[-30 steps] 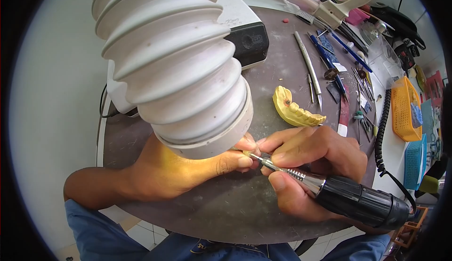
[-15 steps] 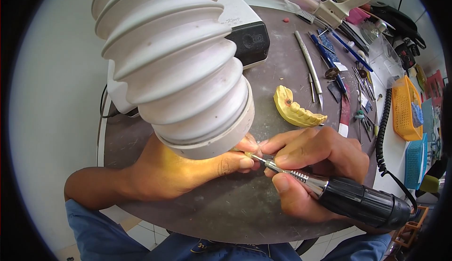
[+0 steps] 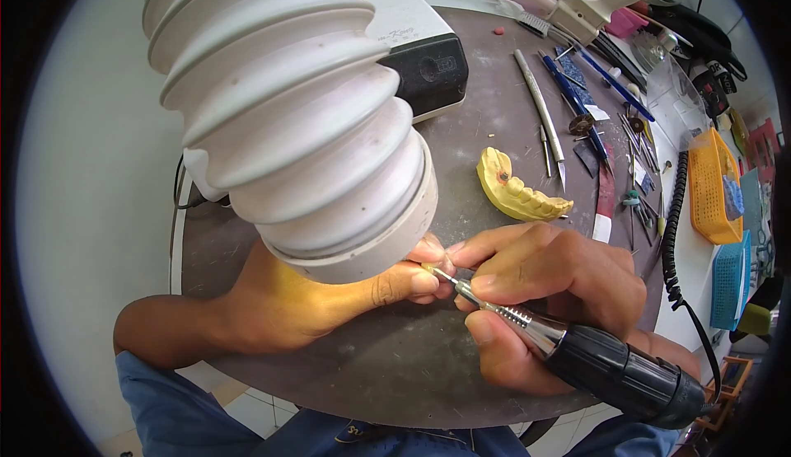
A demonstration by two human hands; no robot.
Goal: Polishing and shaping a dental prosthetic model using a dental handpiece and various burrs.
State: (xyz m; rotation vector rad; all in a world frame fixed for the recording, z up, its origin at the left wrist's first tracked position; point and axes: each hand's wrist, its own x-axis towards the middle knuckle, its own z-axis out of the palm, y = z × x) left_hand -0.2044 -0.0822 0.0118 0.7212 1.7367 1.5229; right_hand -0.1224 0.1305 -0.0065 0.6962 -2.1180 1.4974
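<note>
My right hand (image 3: 568, 276) is wrapped in a pen grip round a rotary handpiece (image 3: 622, 366) with a black body and a metal nose. The thin bur (image 3: 446, 276) at its end meets a tiny yellowish piece (image 3: 429, 268), pinched between the thumb and fingers of my left hand (image 3: 338, 309). My fingers hide most of that piece, so its shape cannot be made out. The fingertips of both hands come together. A yellow dental cast (image 3: 519, 190) with a row of teeth lies just beyond my right hand.
A ribbed white suction hose (image 3: 288, 127) hangs over my left hand. Behind it stands a white and black box (image 3: 428, 74). A pale-handled knife (image 3: 537, 103), blue tools (image 3: 568, 86) and several burs lie at the right. Orange (image 3: 713, 185) and blue baskets (image 3: 729, 284) stand beyond a coiled cord (image 3: 671, 234).
Both hands have shifted slightly to the left. The handpiece has tilted, its rear end lower and further left. The hose also appears a little further left.
</note>
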